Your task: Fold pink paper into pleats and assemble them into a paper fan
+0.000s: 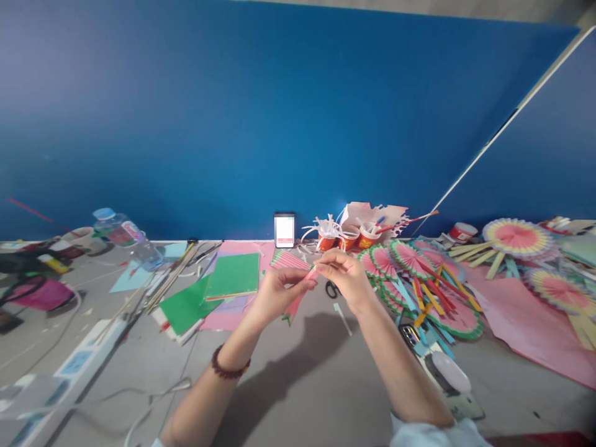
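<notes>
Writing on the bottle label and phone is too blurred to read. Both hands, left and right, pinch a folded pink strip above the table; it slants from far right to near left.

Both hands meet over the middle of the table — left hand and right hand touching the same folded paper piece between them. Left of the hands lie stacked paper sheets, with a bundle of sticks and a tipped bottle farther left; a power strip sits at the near left edge. Behind the hands a phone leans on the wall beside three cups — paper fans spread to the right.
</notes>
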Action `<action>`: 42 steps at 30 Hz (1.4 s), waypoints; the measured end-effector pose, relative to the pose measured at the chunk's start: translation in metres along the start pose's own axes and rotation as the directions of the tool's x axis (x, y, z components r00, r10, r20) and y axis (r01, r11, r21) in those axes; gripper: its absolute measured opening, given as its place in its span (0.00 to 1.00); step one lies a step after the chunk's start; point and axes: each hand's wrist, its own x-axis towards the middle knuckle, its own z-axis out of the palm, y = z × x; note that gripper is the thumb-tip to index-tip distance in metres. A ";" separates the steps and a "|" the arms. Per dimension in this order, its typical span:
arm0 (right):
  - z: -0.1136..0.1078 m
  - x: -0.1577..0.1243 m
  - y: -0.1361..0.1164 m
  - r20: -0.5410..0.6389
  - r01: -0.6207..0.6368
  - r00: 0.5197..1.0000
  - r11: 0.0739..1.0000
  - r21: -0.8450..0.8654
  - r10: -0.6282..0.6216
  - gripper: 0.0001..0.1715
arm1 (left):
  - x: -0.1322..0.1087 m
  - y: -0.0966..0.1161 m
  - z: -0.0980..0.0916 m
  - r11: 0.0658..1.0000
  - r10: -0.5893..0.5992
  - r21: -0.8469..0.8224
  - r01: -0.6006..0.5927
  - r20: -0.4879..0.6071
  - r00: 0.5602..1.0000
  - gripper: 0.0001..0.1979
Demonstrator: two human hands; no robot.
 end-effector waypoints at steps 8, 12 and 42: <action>-0.004 0.000 0.004 0.000 -0.021 1.000 0.999 -0.045 0.022 0.08 | 0.000 -0.005 0.000 0.989 -0.099 -0.105 0.107 0.074 0.992 0.15; -0.002 0.001 0.005 -0.050 -0.079 0.996 0.997 -0.026 0.077 0.10 | 0.000 -0.005 0.002 0.985 -0.106 -0.125 0.115 0.079 0.991 0.15; -0.002 0.003 0.006 -0.085 -0.089 0.993 0.993 -0.080 0.082 0.12 | 0.000 -0.002 0.005 0.921 -0.178 -0.309 0.239 0.212 0.961 0.17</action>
